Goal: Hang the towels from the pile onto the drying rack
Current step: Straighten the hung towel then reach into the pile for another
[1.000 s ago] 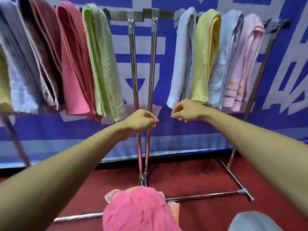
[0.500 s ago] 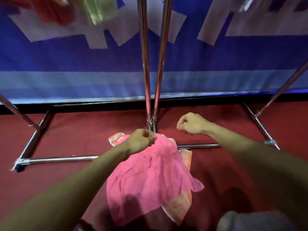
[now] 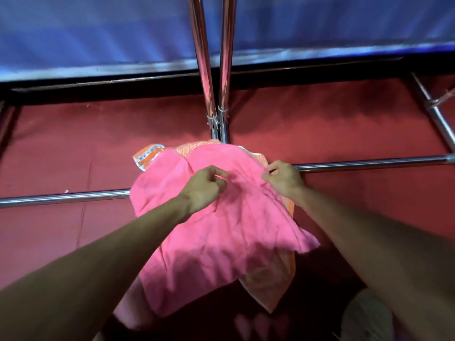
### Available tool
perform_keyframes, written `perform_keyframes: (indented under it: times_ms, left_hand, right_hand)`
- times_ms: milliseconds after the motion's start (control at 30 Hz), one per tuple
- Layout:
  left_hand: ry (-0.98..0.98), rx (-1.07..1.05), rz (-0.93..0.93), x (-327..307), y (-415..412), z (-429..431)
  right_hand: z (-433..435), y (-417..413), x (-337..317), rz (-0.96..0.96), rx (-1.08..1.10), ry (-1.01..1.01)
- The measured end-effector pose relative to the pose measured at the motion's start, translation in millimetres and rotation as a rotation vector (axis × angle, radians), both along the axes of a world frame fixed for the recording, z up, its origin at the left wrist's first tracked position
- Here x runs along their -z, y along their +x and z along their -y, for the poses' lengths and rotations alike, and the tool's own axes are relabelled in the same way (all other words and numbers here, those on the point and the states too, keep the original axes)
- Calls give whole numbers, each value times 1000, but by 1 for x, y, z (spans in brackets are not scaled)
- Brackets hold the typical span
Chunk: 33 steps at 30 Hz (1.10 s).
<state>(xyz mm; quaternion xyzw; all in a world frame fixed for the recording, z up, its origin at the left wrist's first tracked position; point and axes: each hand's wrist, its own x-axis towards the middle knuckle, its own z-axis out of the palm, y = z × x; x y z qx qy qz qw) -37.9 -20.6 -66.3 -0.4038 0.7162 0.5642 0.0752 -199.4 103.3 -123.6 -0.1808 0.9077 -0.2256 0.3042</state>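
Note:
A bright pink towel (image 3: 221,242) lies spread on top of the pile on the red floor, at the foot of the drying rack (image 3: 209,70). My left hand (image 3: 205,187) is on the towel's upper middle with its fingers curled, pinching the fabric. My right hand (image 3: 283,178) pinches the towel's upper right edge. Creases run in the cloth between the two hands. Under the pink towel, an orange towel (image 3: 268,286) shows at the right and lower edges. The rack's hanging rails and the hung towels are out of view.
A white-and-orange patterned cloth (image 3: 146,157) peeks out at the pile's upper left. The rack's low steel bars (image 3: 64,198) cross the floor left and right, and a slanted leg (image 3: 438,116) stands at the far right. A blue banner (image 3: 98,33) hangs behind. A grey object (image 3: 366,316) sits bottom right.
My view dropped from the hung towels to the floor. Both hands came down from in front of the rack onto the pile and took hold of the pink towel.

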Motion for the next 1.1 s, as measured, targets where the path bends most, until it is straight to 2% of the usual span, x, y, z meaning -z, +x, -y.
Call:
perform_keyframes:
  times_ms: [167,267,433,533,700,833,1000,1100]
  left_hand:
    - [-14,68,22,-12,4,9]
    - [-10,106,27,-34,11,15]
    - [-111,160,-9,-87,25,26]
    - [-238,163,-93,-134,34,29]
    - [-280,181,-246,-218,56,19]
    - [-277,195,-271,-259,83,9]
    - [-335,261,-340,-286,108,14]
    - [-364,246,-331,-295,114,22]
  right_hand:
    - [10,4,3,-54,-32,42]
    - [8,10,-21,-108,-58,-49]
    - [10,21,-107,-198,-239,-356]
    - [18,34,-170,-212,-402,-427]
    - [26,70,-270,-101,-563,-561]
    - [22,97,-332,-31,-579,-714]
    - [22,114,-366,136,-476,-952]
    - [27,115,-369,120,-435,-1012]
